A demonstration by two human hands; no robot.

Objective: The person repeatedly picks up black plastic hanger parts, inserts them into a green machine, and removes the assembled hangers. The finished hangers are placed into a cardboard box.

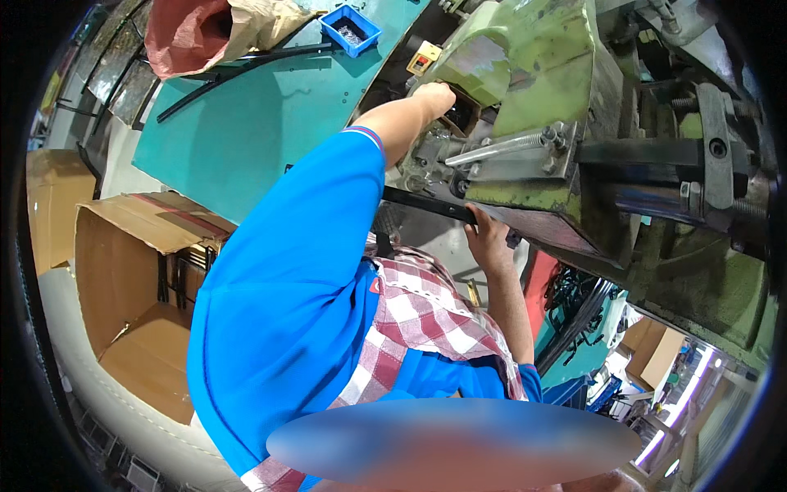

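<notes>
My left hand [434, 98] reaches up to a small open box [464, 115] on the green machine [545, 74]. Its fingers curl at the box's rim and are mostly hidden, so what they hold, if anything, does not show. Lower down, my right hand [489, 238] is closed on the end of a long, flat black bar [426, 202] with small holes in it. The bar lies just below the machine's metal fixture [430, 160], and its other end passes behind my left sleeve.
A bright metal rod [496, 149] juts from the machine beside my hands. On the teal table [246, 156] are a blue tray [351, 31] of small parts, a sack [193, 33] and long black strips [213, 84]. An open cardboard box [123, 287] stands at left, black parts [574, 303] at lower right.
</notes>
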